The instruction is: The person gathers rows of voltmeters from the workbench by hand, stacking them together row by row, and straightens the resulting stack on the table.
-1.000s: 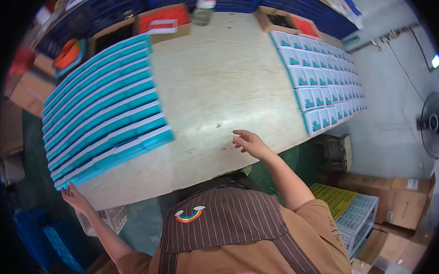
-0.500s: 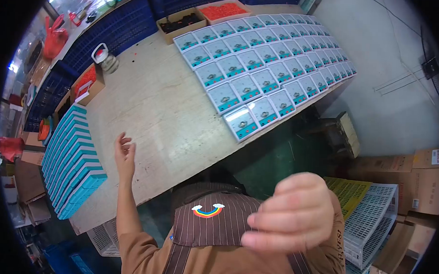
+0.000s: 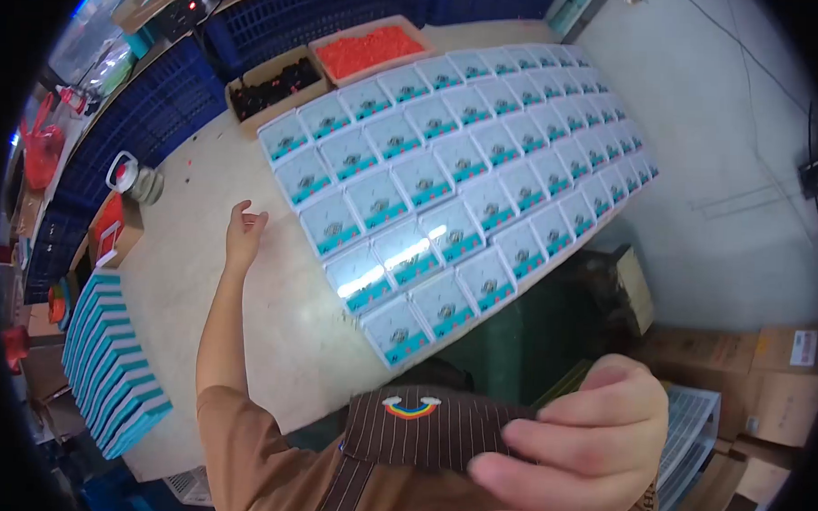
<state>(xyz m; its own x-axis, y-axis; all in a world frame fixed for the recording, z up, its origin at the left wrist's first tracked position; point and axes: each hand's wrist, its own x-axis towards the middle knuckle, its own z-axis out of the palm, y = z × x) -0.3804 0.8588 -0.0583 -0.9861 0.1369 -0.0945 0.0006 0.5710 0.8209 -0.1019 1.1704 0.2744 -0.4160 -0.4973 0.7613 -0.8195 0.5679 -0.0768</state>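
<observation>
The step in hand looks like a gap between handlings. The left hand (image 3: pixel 246 236) is over the bench (image 3: pixel 203 208), on the wearer's side of the carton of black pieces (image 3: pixel 283 110), its grip loosely curled with nothing seen in it. The right hand (image 3: pixel 583 437) is raised near the camera, well apart from the carton; its fingers bend inward, and whether it holds anything I cannot tell. The white-and-teal panels (image 3: pixel 462 156) lie face up in rows, right of the carton and nearer the wearer. Lifting one would call for spread fingers at its edge. Their teal bands face the wearer's side; the block's long axis runs rightward from the carton, while each panel looks nearly square.
</observation>
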